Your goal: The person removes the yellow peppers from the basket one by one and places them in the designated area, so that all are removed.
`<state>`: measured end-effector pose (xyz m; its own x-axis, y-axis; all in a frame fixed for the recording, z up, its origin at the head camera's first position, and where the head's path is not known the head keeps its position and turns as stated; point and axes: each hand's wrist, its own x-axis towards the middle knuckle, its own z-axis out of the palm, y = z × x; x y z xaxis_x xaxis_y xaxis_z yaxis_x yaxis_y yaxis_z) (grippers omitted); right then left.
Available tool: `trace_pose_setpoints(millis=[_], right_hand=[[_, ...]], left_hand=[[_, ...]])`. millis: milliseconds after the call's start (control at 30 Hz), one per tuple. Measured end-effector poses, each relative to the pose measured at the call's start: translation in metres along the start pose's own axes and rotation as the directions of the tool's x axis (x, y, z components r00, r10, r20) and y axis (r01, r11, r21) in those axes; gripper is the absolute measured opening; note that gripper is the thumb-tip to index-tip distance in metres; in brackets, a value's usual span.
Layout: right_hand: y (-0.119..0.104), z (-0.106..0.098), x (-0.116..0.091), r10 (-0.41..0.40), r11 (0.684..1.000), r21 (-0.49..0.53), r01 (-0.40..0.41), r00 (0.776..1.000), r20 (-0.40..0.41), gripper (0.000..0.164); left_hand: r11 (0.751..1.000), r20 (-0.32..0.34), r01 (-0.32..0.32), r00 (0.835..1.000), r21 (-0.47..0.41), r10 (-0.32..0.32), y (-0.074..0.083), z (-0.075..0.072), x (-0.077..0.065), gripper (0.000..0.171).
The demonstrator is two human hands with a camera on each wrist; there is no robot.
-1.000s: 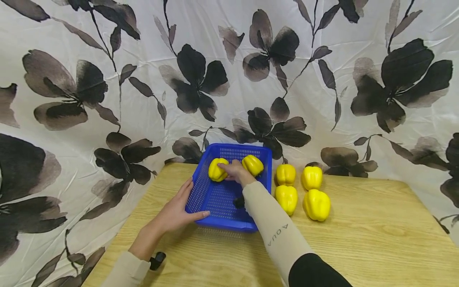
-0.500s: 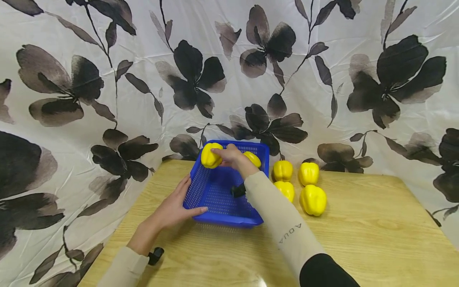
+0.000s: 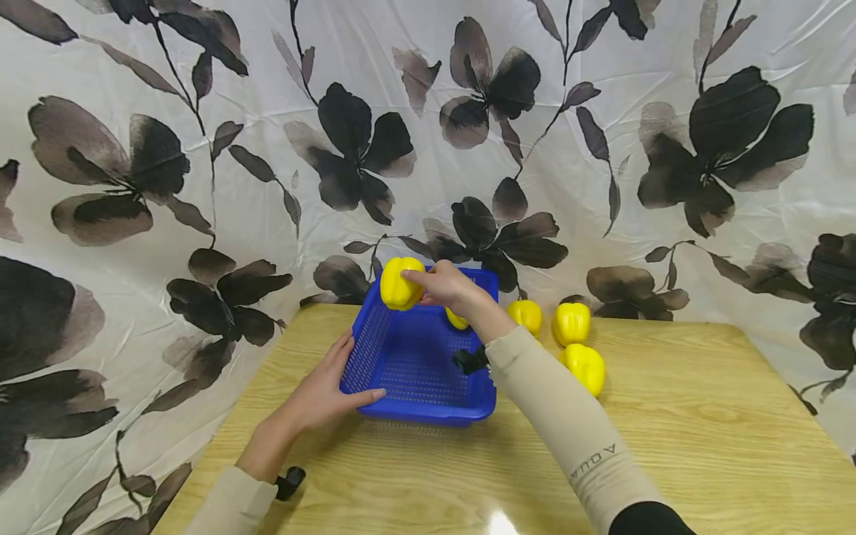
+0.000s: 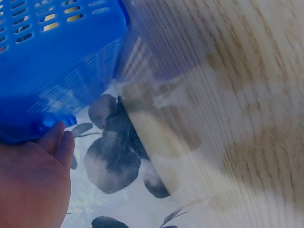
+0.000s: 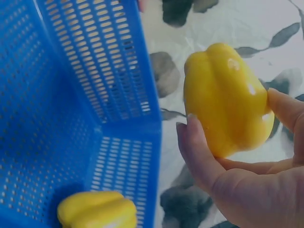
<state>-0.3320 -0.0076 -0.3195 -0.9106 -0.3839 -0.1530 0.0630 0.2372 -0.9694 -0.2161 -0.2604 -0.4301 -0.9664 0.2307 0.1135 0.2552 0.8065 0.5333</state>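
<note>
My right hand (image 3: 451, 286) holds a yellow bell pepper (image 3: 403, 284) raised at the back left of the blue plastic basket (image 3: 428, 413). In the right wrist view, the thumb and fingers grip this bell pepper (image 5: 228, 99) from opposite sides, beyond the basket's rim. A second yellow bell pepper (image 5: 97, 210) lies inside the basket, mostly hidden by the right hand in the head view. At the basket's front left corner, my left hand (image 3: 317, 394) holds the rim, thumb over the front edge and fingers along the outer left side.
Right of the basket, several yellow bell peppers (image 3: 571, 323) stand on the wooden table (image 3: 702, 416), one mostly hidden behind the right sleeve (image 3: 568, 416). A white floral cloth (image 3: 428, 148) hangs behind the table.
The right hand has lifted the bell pepper from the basket floor up to the back left rim. The left hand stays at the basket's corner.
</note>
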Motion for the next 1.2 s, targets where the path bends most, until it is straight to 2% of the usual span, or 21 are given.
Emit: trace_pose_setpoints(millis=[433, 867, 1067, 1200], right_hand=[[0.01, -0.028, -0.04, -0.029, 0.99, -0.141, 0.028, 1.0, -0.004, 0.051], [0.04, -0.053, -0.081, -0.051, 0.973, -0.226, 0.051, 0.999, 0.004, 0.046], [0.055, -0.064, -0.094, -0.054, 0.964, -0.261, 0.053, 0.999, 0.004, 0.048], [0.062, -0.07, -0.102, -0.043, 0.96, -0.276, 0.035, 0.999, -0.024, 0.056]], left_hand=[[1.0, -0.008, -0.011, 1.0, 0.017, 0.011, -0.003, 0.003, 0.004, 0.125], [1.0, 0.007, -0.006, 1.0, 0.03, 0.006, -0.002, 0.002, 0.006, 0.126], [0.999, 0.009, 0.005, 1.0, 0.041, -0.005, -0.003, 0.001, 0.004, 0.124], [0.999, 0.009, 0.004, 1.0, 0.05, -0.004, -0.004, 0.001, 0.003, 0.123]])
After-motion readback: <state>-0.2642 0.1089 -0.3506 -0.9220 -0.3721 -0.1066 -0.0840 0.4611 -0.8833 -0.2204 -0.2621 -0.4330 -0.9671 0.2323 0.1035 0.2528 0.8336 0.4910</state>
